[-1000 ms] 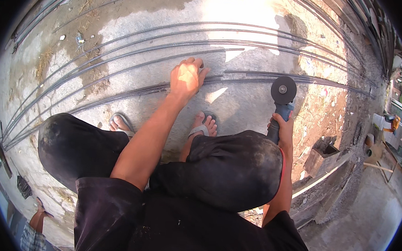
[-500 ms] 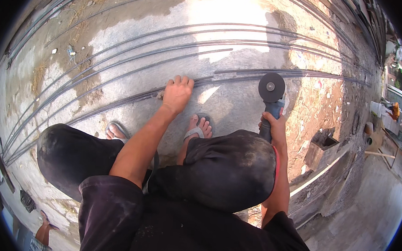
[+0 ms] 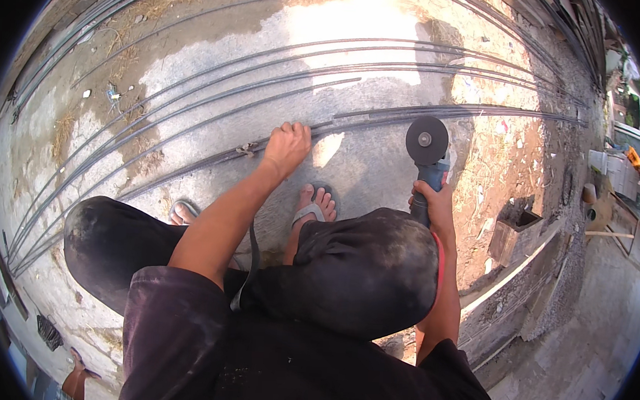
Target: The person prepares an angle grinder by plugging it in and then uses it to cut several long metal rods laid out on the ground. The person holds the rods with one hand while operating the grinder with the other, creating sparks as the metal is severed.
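Observation:
My left hand (image 3: 286, 149) is closed round a bundle of long, thin steel rebars (image 3: 203, 163) lying low across the concrete in front of my feet. A small lump or tie (image 3: 245, 150) sits on the bundle just left of that hand. In my right hand (image 3: 435, 200) is an angle grinder (image 3: 430, 174), gripped by its dark body beside my right knee. Its round black disc (image 3: 426, 139) faces up toward me, close to the rebars on the right. Whether the disc spins, I cannot tell.
More rebars (image 3: 269, 79) curve across the ground beyond my hands. A wooden box (image 3: 512, 237) stands at the right by a long plank edge. My sandalled foot (image 3: 316, 203) is just behind the bundle. Another person's leg (image 3: 78, 372) shows at the lower left.
My left hand has shifted slightly right along the rebars, leaving more of the tie uncovered. The grinder stays in my right hand, a little further left in the view.

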`<state>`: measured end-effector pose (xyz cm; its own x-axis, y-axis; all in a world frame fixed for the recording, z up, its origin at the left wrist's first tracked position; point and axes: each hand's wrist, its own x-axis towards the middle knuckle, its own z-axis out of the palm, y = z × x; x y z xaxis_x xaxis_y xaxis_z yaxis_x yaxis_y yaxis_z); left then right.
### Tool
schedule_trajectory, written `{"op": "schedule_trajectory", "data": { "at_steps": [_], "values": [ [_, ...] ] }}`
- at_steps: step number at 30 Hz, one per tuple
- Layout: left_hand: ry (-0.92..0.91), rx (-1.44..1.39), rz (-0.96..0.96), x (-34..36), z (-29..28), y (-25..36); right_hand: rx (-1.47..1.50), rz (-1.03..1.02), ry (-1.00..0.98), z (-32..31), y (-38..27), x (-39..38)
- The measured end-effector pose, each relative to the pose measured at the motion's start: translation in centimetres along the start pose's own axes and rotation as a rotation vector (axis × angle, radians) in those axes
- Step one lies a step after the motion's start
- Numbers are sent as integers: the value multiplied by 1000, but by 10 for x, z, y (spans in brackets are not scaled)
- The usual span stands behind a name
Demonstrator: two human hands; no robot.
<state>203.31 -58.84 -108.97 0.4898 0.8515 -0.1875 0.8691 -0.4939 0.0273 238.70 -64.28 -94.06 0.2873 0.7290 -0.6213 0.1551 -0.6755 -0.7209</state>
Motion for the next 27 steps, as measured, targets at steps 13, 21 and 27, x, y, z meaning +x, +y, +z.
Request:
{"op": "schedule_trajectory", "data": {
  "at_steps": [13,21,27],
  "values": [
    [-407,-901,-368,16,-35,-40,-88,-25,-13,-19,6,16],
    [-268,-726,-427,-4,-26,-8,-421,-57,-71,-15,19,55],
    [-194,-848,-425,-13,-15,-11,-483,-35,-85,-16,29,73]
  ]
}}
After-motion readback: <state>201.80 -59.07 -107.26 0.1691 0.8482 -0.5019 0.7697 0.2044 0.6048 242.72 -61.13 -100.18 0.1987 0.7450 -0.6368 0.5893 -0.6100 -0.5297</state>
